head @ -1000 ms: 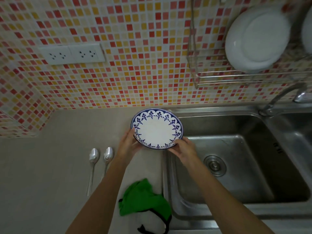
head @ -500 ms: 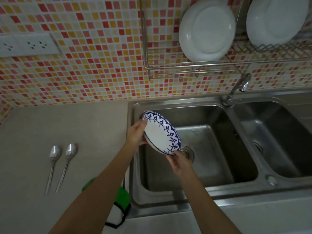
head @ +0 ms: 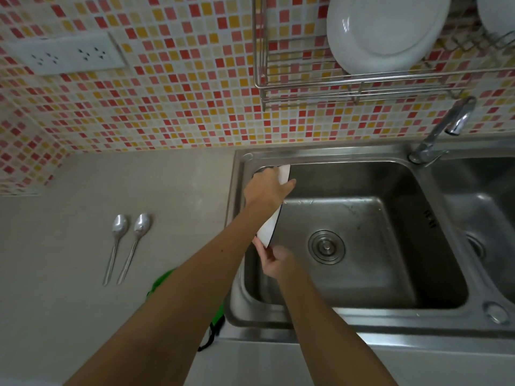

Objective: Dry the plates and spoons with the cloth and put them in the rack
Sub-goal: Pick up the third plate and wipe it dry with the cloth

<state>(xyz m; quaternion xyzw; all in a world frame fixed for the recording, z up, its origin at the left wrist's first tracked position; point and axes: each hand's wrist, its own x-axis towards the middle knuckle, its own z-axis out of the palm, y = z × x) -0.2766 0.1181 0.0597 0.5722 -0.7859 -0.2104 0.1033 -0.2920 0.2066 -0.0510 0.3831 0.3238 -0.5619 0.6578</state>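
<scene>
Both hands grip one plate [head: 267, 229] edge-on: left hand [head: 266, 190] on top, right hand [head: 274, 260] below. Two spoons [head: 126, 243] lie left of them; no writing is readable.

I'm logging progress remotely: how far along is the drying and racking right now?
Done: one white plate stands in the wall rack, and a second shows at the right edge. In hand: the left hand and right hand hold the blue-rimmed plate on edge over the sink. Left: two spoons lie untouched on the counter, and the green cloth lies beside the sink, unheld.
</scene>
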